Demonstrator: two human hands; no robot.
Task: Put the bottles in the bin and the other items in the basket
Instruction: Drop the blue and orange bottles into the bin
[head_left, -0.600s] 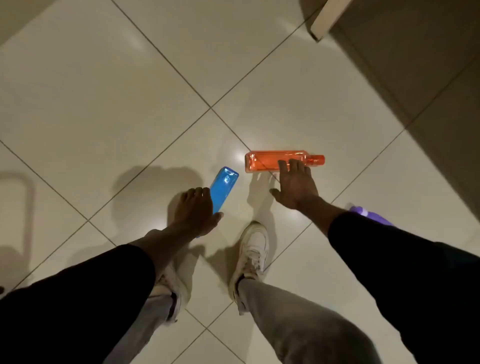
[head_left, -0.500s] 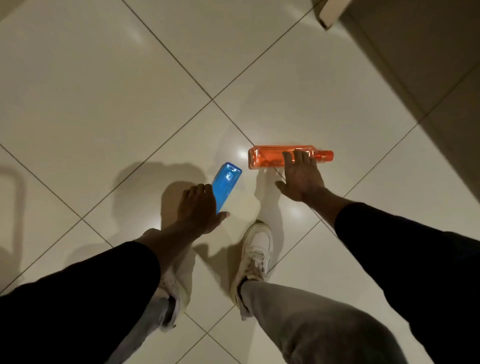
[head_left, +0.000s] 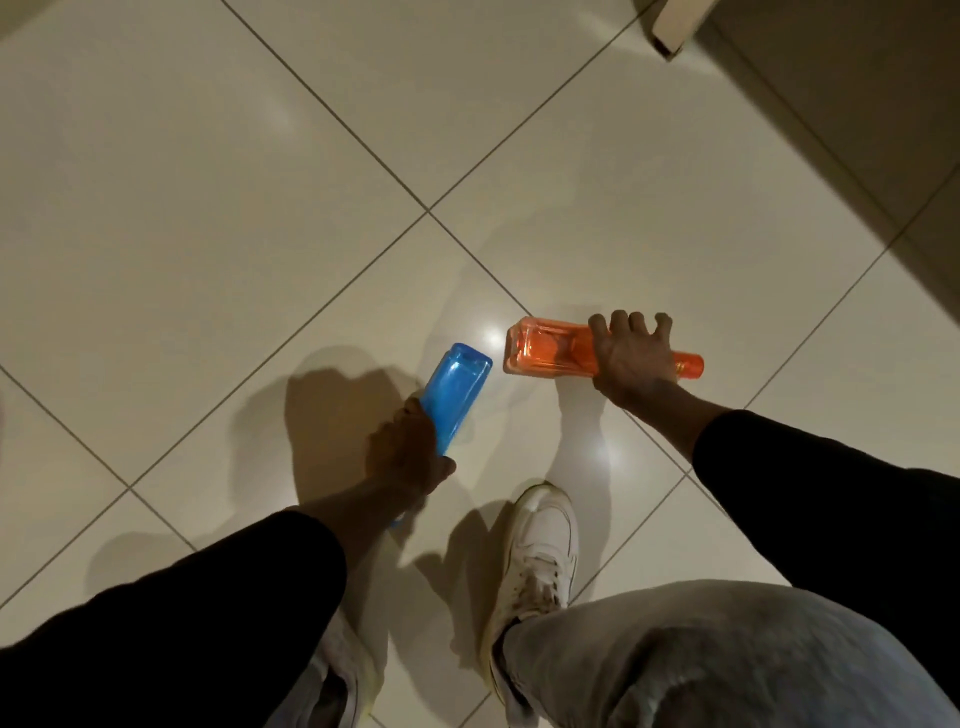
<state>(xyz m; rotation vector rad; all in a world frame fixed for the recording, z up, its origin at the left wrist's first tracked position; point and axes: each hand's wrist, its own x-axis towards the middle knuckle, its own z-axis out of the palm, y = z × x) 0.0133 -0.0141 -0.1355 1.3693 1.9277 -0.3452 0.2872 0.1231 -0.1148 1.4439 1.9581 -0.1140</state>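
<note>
Two plastic bottles lie on the tiled floor in front of my feet. The blue bottle (head_left: 454, 397) points away from me, and my left hand (head_left: 410, 457) is closed around its near end, hiding the cap. The orange bottle (head_left: 550, 348) lies crosswise, its cap (head_left: 690, 365) to the right. My right hand (head_left: 631, 358) lies over its neck end with fingers curled across it. Neither the bin nor the basket is in view.
My white shoe (head_left: 540, 551) stands just below the bottles, with my grey trouser leg (head_left: 701, 660) at the bottom right. A pale furniture corner (head_left: 675, 26) juts in at the top right beside a dark shadowed strip of floor (head_left: 857, 130).
My left hand has closed around the blue bottle's near end. My right hand has slid further over the orange bottle and curled onto it. The purple item seen at the right is out of view.
</note>
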